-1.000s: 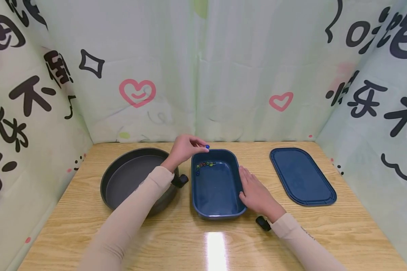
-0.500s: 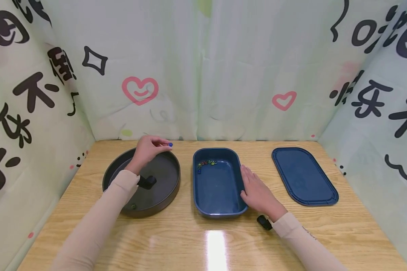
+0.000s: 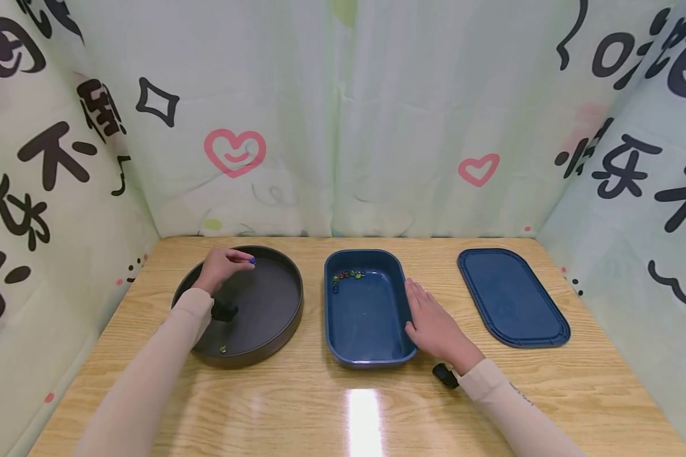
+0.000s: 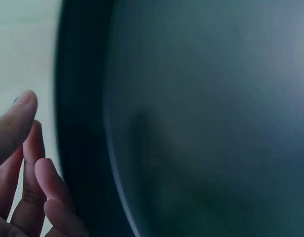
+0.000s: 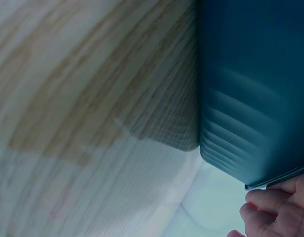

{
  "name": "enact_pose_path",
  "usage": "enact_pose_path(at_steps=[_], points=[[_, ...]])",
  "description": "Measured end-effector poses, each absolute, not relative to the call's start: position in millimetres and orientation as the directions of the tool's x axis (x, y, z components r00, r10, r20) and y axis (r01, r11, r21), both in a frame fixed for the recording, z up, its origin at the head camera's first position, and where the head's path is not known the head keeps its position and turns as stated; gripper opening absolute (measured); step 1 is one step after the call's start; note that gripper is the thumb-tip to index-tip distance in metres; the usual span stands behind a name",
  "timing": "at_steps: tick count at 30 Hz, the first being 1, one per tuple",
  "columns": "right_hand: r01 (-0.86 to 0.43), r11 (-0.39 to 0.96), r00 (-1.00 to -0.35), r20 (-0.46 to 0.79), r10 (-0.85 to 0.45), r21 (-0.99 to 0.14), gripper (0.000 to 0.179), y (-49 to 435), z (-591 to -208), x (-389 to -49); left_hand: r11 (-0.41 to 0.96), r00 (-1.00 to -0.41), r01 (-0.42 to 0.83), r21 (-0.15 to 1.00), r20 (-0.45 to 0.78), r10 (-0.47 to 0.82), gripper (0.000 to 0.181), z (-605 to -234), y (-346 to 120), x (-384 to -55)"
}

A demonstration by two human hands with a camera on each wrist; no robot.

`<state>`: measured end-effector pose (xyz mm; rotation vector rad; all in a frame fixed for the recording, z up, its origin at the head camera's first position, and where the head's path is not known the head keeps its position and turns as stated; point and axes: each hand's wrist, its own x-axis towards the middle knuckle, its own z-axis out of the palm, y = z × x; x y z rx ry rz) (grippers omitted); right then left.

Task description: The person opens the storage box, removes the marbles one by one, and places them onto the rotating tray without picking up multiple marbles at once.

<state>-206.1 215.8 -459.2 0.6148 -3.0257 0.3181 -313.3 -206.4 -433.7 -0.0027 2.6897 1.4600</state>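
Observation:
My left hand (image 3: 220, 270) pinches a small blue marble (image 3: 252, 260) between thumb and fingertips, over the far part of a round dark grey pan (image 3: 269, 304). A greenish marble (image 3: 223, 349) lies inside the pan near its front wall. In the left wrist view the marble is mostly hidden behind the thumb (image 4: 19, 118), beside the pan's wall (image 4: 83, 98). My right hand (image 3: 434, 327) lies with straight fingers against the right side of a deep blue rectangular container (image 3: 368, 324). Several coloured marbles (image 3: 349, 275) sit in its far left corner. The right wrist view shows fingers (image 5: 270, 202) at the container's rim.
A flat blue lid (image 3: 514, 298) lies on the wooden table (image 3: 314, 406) at the right. Printed curtains (image 3: 331, 127) enclose the table at the back and both sides. A black wrist camera (image 3: 224, 311) hangs below the left wrist, over the pan.
My left hand has carried the blue marble leftward from the container's far edge to over the pan. The greenish marble in the pan has come into view. The right hand stays against the container.

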Motion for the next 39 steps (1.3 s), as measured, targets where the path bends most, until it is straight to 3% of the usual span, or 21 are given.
enact_pose_path(at_steps=[16,39], points=[[-0.393,0.899,-0.919,0.075,-0.386,-0.192,0.071,216,-460,-206,0.715,-0.990,-0.106,0.691,-0.137,-0.014,0.026,-455,-218,-321],[-0.392,0.899,-0.920,0.065,-0.387,-0.194,0.071,216,-458,-205,0.758,-0.988,-0.123,0.640,-0.147,-0.036,0.025,-459,-223,-321]])
